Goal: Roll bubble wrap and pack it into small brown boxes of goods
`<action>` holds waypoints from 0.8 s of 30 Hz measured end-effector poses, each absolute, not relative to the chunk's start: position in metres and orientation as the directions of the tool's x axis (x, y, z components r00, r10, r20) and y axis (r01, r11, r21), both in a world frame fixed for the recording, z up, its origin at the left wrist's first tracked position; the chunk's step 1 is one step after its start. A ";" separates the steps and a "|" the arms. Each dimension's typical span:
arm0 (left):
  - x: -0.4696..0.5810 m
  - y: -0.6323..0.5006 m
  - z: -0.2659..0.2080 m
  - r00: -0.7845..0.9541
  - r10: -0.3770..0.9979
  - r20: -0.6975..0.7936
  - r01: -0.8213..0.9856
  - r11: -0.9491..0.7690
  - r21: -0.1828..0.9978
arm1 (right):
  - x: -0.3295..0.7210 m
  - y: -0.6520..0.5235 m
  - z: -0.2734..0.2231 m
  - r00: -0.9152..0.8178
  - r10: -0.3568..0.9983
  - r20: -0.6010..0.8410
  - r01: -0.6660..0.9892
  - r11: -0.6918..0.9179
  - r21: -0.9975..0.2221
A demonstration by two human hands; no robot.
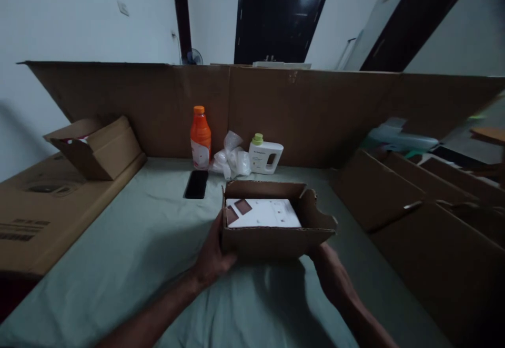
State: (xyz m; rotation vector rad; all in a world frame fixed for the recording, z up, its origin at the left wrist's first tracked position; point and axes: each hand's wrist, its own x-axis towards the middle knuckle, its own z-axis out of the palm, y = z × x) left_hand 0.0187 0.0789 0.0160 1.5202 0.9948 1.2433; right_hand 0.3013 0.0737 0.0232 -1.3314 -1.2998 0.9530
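We hold the carton (272, 243) long axis left-to-right, opening up. Left grip (215, 257) and right grip (324, 258) clasp it. Phone (196, 185) lies beyond.

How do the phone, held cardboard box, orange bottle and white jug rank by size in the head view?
1. Cardboard box
2. Orange bottle and white jug: too alike to rank; bottle taller, jug wider
3. Phone

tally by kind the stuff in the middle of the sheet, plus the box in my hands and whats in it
Bottles (orange bottle, white bottle with green cap): 2
Dark phone: 1
Crumpled clear plastic bundle: 1
Open cardboard box: 1
White item with brown squares: 1
Total: 6
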 end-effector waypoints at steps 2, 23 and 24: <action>0.001 0.089 0.014 0.139 0.965 0.222 0.033 -0.228 0.973 | 0.284 0.074 0.019 0.072 0.994 0.084 0.196 0.069 -0.978; -0.041 0.112 -0.041 -0.101 0.982 0.160 0.133 -0.146 0.980 | 0.207 0.349 0.092 0.020 0.975 0.222 0.870 0.093 -0.485; -0.041 0.112 -0.040 -0.095 0.983 0.154 0.136 -0.140 0.981 | 0.218 0.339 0.097 0.031 0.970 0.241 0.878 0.089 -0.470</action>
